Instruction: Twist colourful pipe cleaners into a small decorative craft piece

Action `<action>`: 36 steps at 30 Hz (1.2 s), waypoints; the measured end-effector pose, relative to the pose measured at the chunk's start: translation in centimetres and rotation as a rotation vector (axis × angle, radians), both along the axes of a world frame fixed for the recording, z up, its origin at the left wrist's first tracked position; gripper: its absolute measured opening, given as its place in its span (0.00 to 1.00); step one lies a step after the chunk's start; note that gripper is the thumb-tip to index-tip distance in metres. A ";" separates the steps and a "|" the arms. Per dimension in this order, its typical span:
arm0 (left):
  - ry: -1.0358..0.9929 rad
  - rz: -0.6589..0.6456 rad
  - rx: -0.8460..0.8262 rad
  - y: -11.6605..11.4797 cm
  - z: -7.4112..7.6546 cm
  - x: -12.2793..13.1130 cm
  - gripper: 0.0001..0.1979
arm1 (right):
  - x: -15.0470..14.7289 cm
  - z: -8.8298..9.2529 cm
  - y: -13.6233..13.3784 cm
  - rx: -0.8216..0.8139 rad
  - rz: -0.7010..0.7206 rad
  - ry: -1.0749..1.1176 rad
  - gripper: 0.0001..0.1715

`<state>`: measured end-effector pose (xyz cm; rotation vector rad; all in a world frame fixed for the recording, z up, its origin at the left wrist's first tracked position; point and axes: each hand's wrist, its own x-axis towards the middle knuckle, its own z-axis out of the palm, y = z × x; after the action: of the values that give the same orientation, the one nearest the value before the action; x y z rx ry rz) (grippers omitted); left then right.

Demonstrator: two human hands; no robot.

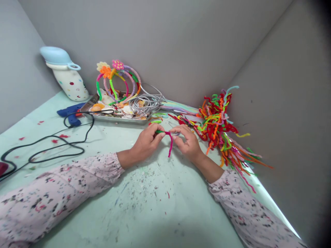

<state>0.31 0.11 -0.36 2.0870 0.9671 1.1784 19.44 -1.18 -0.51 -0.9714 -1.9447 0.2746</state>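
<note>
Above the middle of the table, both my hands pinch a thin headband. Between the fingertips of my left hand (pixel 148 141) is its green fuzzy wrapped part. A magenta pipe cleaner (pixel 170 144) is bent over the band between my hands, and its loose end hangs down. My right hand (pixel 187 141) is closed on the bare grey stretch of the headband (pixel 176 133). The rest of the band is hidden by my fingers or too thin to follow.
Behind my hands, a metal tray (pixel 121 119) holds wrapped flower headbands (pixel 125 82) and bare grey hoops (pixel 148 103). Many pipe cleaners (pixel 219 120) lie heaped at right. Leftward are a blue glue gun (pixel 71 112), its black cord (pixel 51 136) and a white bottle (pixel 69 82).
</note>
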 end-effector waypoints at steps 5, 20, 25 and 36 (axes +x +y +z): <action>0.001 -0.004 0.006 -0.1 0.2 0.0 0.04 | -0.2 -0.2 0.2 0.103 -0.034 -0.060 0.10; 0.038 0.002 0.050 -0.2 0.4 0.1 0.03 | 0.1 -0.4 0.6 0.148 -0.087 -0.174 0.05; 0.047 0.006 0.053 -0.2 0.5 0.0 0.02 | 0.2 -0.5 0.6 0.139 -0.080 -0.171 0.07; 0.062 -0.004 0.088 -0.2 0.5 0.0 0.03 | 0.3 -0.6 0.8 0.169 -0.070 -0.179 0.07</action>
<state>0.34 -0.05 0.16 2.2053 0.9548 1.1796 19.69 -0.42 -1.06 -0.9770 -2.0531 -0.0174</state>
